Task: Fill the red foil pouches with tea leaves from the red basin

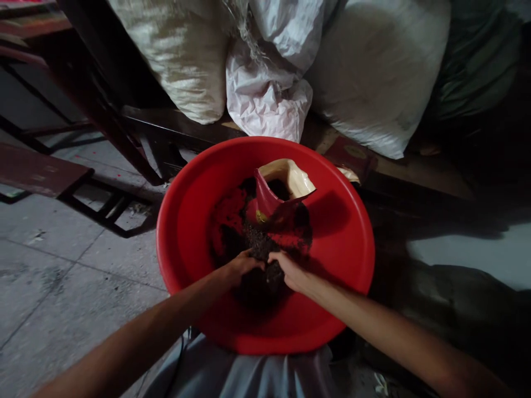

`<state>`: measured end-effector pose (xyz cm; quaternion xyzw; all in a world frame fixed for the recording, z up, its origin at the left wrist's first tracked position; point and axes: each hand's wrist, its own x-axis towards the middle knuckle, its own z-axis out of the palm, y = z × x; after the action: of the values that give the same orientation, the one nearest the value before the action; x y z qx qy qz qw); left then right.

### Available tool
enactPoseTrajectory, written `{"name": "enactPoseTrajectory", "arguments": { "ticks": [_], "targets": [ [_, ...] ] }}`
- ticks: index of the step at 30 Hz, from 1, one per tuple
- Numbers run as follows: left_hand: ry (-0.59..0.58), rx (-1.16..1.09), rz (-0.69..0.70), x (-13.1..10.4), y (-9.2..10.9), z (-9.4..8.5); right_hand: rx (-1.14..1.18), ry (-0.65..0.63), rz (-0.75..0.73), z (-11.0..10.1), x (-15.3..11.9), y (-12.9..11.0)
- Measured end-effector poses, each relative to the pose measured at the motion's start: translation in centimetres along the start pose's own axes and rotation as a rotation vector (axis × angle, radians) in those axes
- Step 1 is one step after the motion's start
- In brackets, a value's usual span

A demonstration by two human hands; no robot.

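Both hands are down in a wide red plastic basin [193, 232], in loose dark soil [259, 241]. My left hand [244, 263] is curled round soil at the near side of the pile, its thumb pointing inward. Facing it, my right hand [289, 269] also grips soil, with the thumb on top. A small gap separates the two thumbs, and the other fingers are mostly hidden by soil and shadow. Just beyond the hands an opened red bag [267, 197] with a pale lining stands in the basin, dark material visible inside its mouth.
Large stuffed white sacks [373, 66] and a crumpled white bag [269, 94] rest on a low wooden bench [166, 122] behind the basin. A brown stool [41, 168] stands on the tiled floor [83, 298] at left. The right side is dark.
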<state>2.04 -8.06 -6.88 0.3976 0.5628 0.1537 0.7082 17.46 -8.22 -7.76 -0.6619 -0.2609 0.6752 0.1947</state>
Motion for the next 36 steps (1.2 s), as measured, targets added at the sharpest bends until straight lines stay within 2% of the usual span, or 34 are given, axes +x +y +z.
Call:
{"name": "enactPoseTrajectory", "arguments": {
  "ticks": [5,7,9,14,18,20,22,24,26,29,31,32,34,36],
  "targets": [
    [0.034,-0.37,0.003,-1.7,3.2,-0.6,0.264,-0.036,-0.139,-1.2,-2.9,-4.7],
    [0.051,-0.451,0.013,-2.5,3.8,-1.0,0.387,-0.065,-0.163,-1.8,-4.3,-6.1],
    [0.088,-0.622,0.014,-3.1,4.1,-1.1,0.452,-0.1,-0.184,-2.4,-5.8,-7.3],
    [0.159,-1.264,-0.012,-4.1,4.1,-0.1,0.418,-0.157,-0.393,-3.6,-9.3,-11.7],
    [0.277,-1.452,-0.002,-4.9,5.0,0.6,0.423,-0.091,-0.631,-3.6,-10.0,-17.4],
    [0.355,-1.458,0.066,-5.6,6.1,0.4,0.409,-0.059,-0.722,-3.7,-9.7,-20.0],
    [0.401,-1.404,0.196,-6.4,7.8,-0.1,0.368,-0.007,-0.796,-4.2,-9.2,-21.5],
    [0.431,-1.306,0.357,-7.0,10.2,-0.9,0.297,0.076,-0.872,-5.3,-8.9,-21.4],
    [0.451,-1.176,0.51,-7.0,13.3,-1.7,0.214,0.163,-0.933,-6.9,-8.8,-19.9],
    [0.38,-0.897,0.661,-5.7,17.7,-2.8,0.118,0.264,-0.929,-9.5,-8.8,-15.9],
    [0.334,-0.543,0.764,-4.2,19.8,-3.5,-0.058,0.307,-0.887,-11.0,-8.6,-12.8],
    [0.333,-0.301,0.829,-3.3,20.4,-3.9,-0.219,0.308,-0.871,-11.5,-8.5,-11.3],
    [0.386,0.227,0.978,-1.9,20.7,-4.8,-0.612,0.269,-0.845,-12.2,-8.0,-8.4],
    [0.445,0.639,1.106,-0.9,20.1,-5.7,-0.893,0.24,-0.843,-12.2,-7.5,-5.7]
  ]
}}
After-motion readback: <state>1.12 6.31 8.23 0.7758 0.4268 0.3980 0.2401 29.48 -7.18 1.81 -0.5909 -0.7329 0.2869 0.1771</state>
